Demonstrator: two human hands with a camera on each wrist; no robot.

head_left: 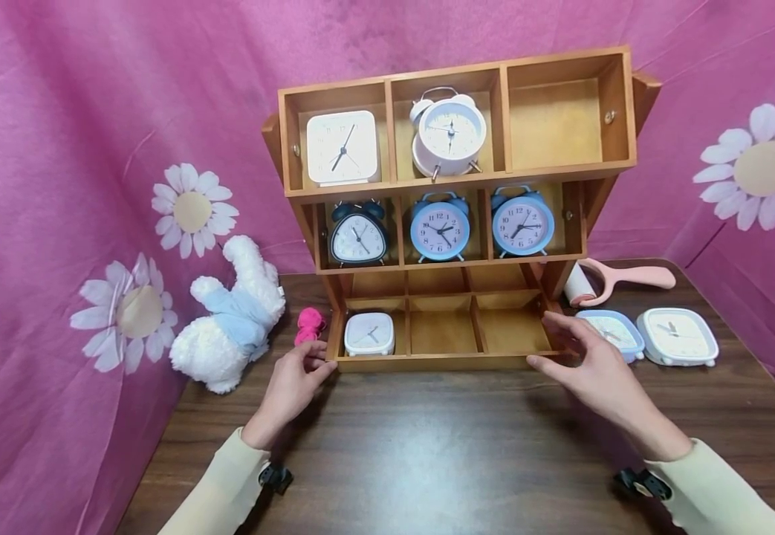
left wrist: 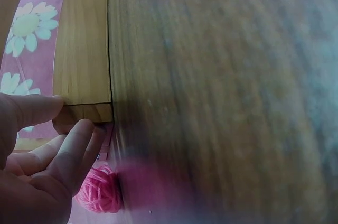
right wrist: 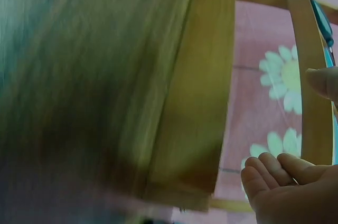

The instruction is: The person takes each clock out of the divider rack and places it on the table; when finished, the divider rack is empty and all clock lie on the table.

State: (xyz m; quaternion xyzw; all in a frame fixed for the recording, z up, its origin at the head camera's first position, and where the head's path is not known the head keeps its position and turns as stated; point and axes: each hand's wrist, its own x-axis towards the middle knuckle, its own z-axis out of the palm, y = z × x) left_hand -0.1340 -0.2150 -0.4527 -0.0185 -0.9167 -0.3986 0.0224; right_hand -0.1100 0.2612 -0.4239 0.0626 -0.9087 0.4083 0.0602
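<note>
A tiered wooden display shelf (head_left: 440,364) stands on the table, its compartments holding several clocks. My left hand (head_left: 296,380) pinches the left front corner of the bottom tier. In the left wrist view, the thumb (left wrist: 39,110) lies at the tier's upper edge and the fingers (left wrist: 74,150) bend against its end. My right hand (head_left: 591,368) is at the tier's right front corner, thumb and fingers spread apart. The right wrist view shows the right hand (right wrist: 296,187) with loosely bent fingers and nothing between them. A white clock (head_left: 369,333) sits in the bottom left compartment.
Left of the shelf are a white plush toy (head_left: 240,319) and pink yarn (head_left: 310,325). A blue clock (head_left: 611,332), a white clock (head_left: 678,336) and a pink-handled lint roller (head_left: 641,276) lie to the right. Pink cloth (head_left: 59,148) hangs around the table.
</note>
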